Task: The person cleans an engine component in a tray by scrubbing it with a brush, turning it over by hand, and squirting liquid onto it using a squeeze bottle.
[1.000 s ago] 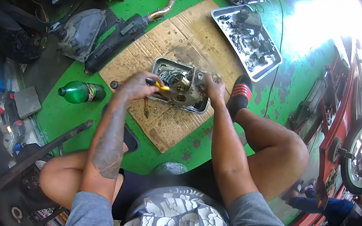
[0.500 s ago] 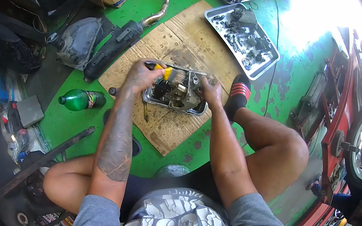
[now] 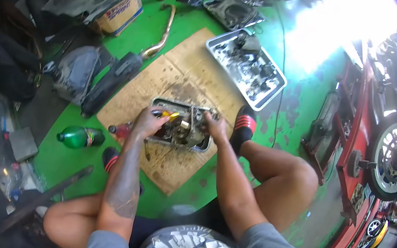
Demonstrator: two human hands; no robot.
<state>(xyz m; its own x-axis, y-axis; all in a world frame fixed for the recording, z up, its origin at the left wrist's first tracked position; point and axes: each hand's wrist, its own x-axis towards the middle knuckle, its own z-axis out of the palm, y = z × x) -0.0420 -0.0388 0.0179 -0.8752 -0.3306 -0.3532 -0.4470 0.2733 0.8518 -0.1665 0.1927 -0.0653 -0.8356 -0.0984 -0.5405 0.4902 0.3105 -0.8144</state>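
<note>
My left hand (image 3: 147,123) is closed on a paintbrush with a yellow and black handle (image 3: 173,116). Its bristles are hard to make out against the dark metal. Below the brush, a greasy metal engine part (image 3: 188,133) rests in a small rectangular metal tray (image 3: 168,103). On the far right side of that part, my right hand (image 3: 215,128) has its fingers wrapped around an edge, steadying it. Both hands are over the tray, which stands on a stained cardboard sheet (image 3: 171,176).
A larger tray of loose metal parts (image 3: 269,94) lies ahead to the right. To the left are a green bottle (image 3: 75,137), a bottle with reddish contents (image 3: 119,130) and an exhaust pipe with muffler (image 3: 112,84). A red frame with a wheel (image 3: 392,156) stands at right.
My view has tilted, so the scene sits lower and slightly left in the picture. The brush has shifted down toward the middle of the engine part. My right hand keeps its hold.
</note>
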